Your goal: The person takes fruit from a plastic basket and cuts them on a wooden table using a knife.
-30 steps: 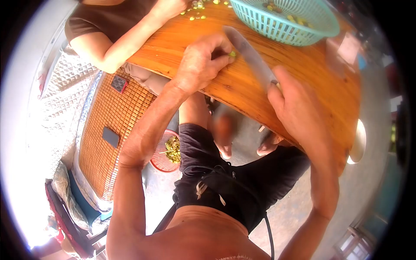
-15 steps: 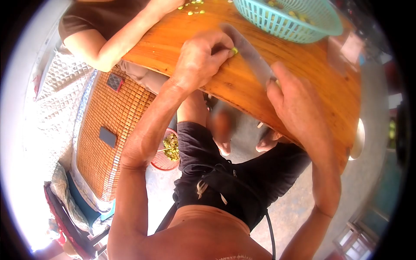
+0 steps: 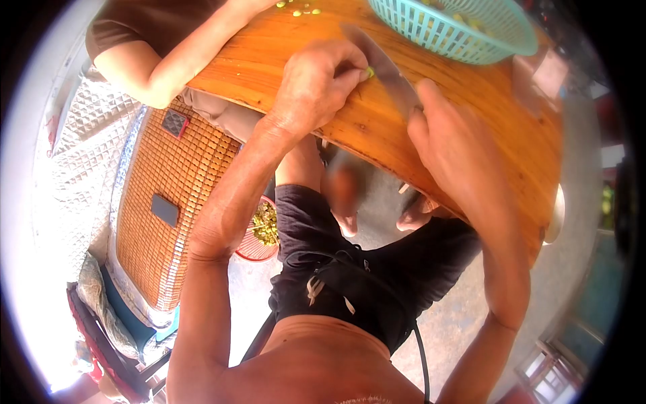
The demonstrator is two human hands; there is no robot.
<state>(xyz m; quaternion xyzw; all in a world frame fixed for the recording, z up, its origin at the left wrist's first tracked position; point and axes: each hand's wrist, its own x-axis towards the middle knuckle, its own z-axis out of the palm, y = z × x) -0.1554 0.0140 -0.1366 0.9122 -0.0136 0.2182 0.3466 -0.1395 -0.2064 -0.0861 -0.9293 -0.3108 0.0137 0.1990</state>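
My left hand point(image 3: 313, 87) is closed over the wooden table point(image 3: 511, 145), pinching a small green fruit point(image 3: 369, 72) between thumb and fingertips. What kind of fruit it is, I cannot tell. Just to its right is the long blade of a knife point(image 3: 387, 71), slightly blurred, pointing away from me. My right hand point(image 3: 447, 135) is wrapped round the knife's handle, which the fingers mostly hide. Whether the blade touches the fruit is not clear. Beyond the knife stands a turquoise plastic basket point(image 3: 464, 50) with green pieces in it.
At the upper left, another person's forearm point(image 3: 192, 57) rests along the table edge, near several small green pieces point(image 3: 298, 12). Below the table, a red basket point(image 3: 256, 254) holds green scraps. Left of me is a bamboo-matted seat point(image 3: 145, 249) with dark flat objects on it.
The knife and my right hand have shifted slightly up and left, bringing the blade nearer the fruit. My left hand keeps its pinch. The other person's arm has barely moved.
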